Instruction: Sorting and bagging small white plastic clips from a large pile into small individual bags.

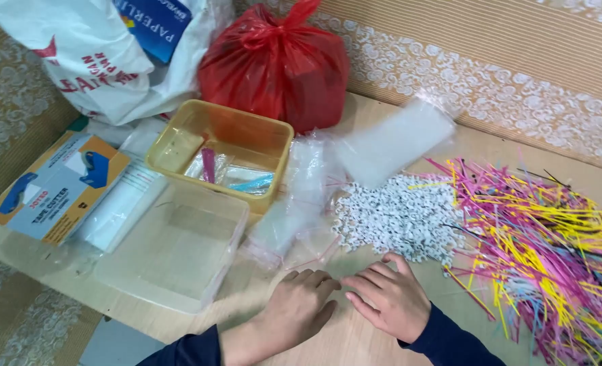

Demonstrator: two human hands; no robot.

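White beads (399, 217) lie in a loose heap on the wooden board (355, 339), just beyond the fingertips of the right hand (390, 298). Right hand rests palm down, fingers spread a little and flat on the board, clamped on nothing. Left hand (299, 308) sits just beside it, knuckles up, fingers curled under; whether anything is pinched beneath them cannot be told. The two hands nearly touch at the fingers. Both wrists in dark blue sleeves (450, 342).

Right of the right hand: a wide scatter of thin plastic strips (552, 251), pink, yellow, some blue. Beyond the beads: a blurred clear plastic packet (396, 142). Beyond the left hand: crumpled clear bags (294, 196). Left of the left hand: a clear plastic lid (175, 247), then a yellow tub (172, 139) holding small clear packets. Further off: a red bag (277, 64), knotted, a white bag (84, 61), and a blue and orange box (56, 186).
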